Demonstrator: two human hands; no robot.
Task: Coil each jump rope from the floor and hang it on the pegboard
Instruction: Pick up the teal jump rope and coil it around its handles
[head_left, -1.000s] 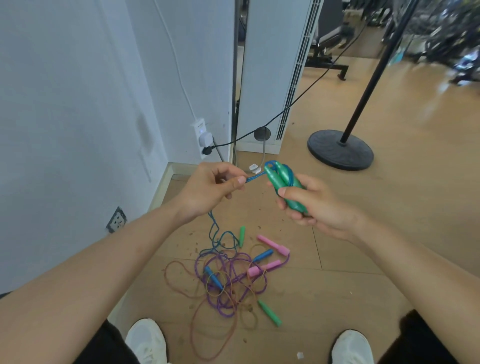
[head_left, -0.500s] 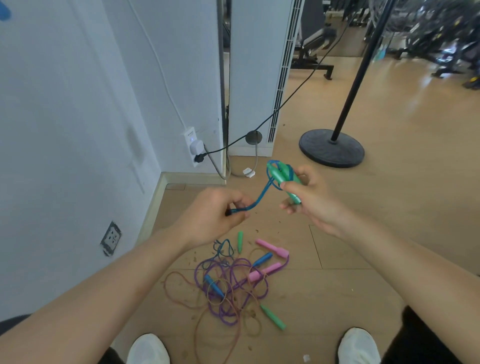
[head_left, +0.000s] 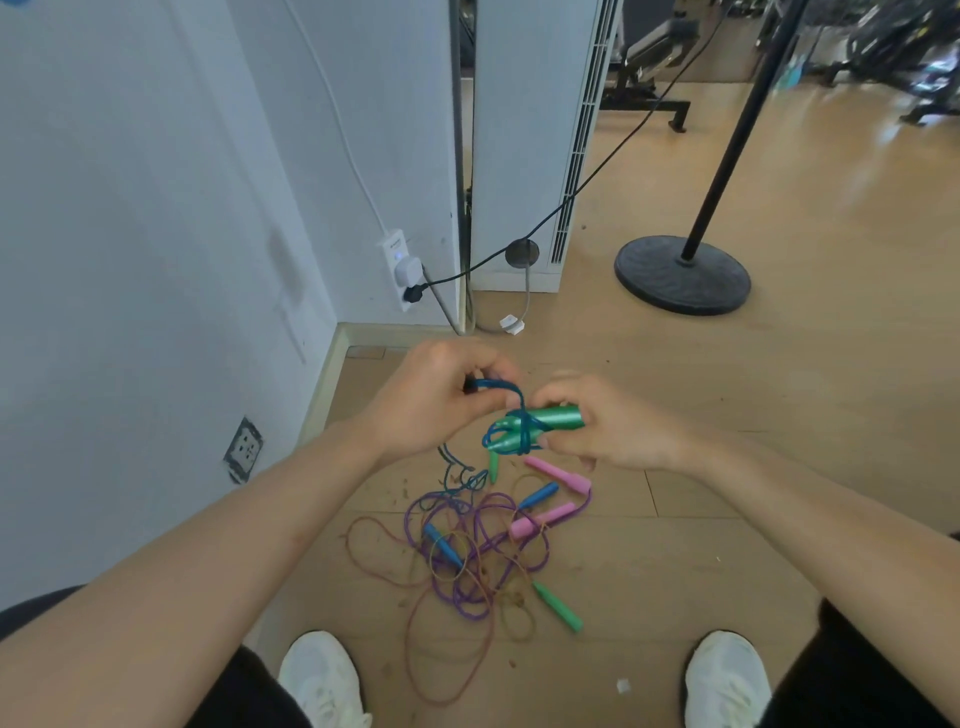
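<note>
My right hand (head_left: 613, 421) grips the two green handles (head_left: 550, 418) of a jump rope, held side by side. Its blue cord (head_left: 511, 410) loops around the handles, and my left hand (head_left: 436, 395) pinches that cord just left of them. The cord's free length trails down to the floor. Below my hands lies a tangle of other jump ropes (head_left: 478, 551) on the wooden floor: purple and brownish cords with pink handles (head_left: 550, 493), blue handles (head_left: 441, 551) and a green handle (head_left: 558, 613). No pegboard is in view.
A white wall (head_left: 156, 208) runs along the left with a plugged-in power socket (head_left: 400, 273) and black cable. A black stand with a round base (head_left: 683, 273) stands ahead right. My white shoes (head_left: 322, 680) flank the pile. Gym equipment sits far back.
My left hand moved up and toward the handles, bringing the blue cord across them. My right hand turned the green handles from upright to lying sideways.
</note>
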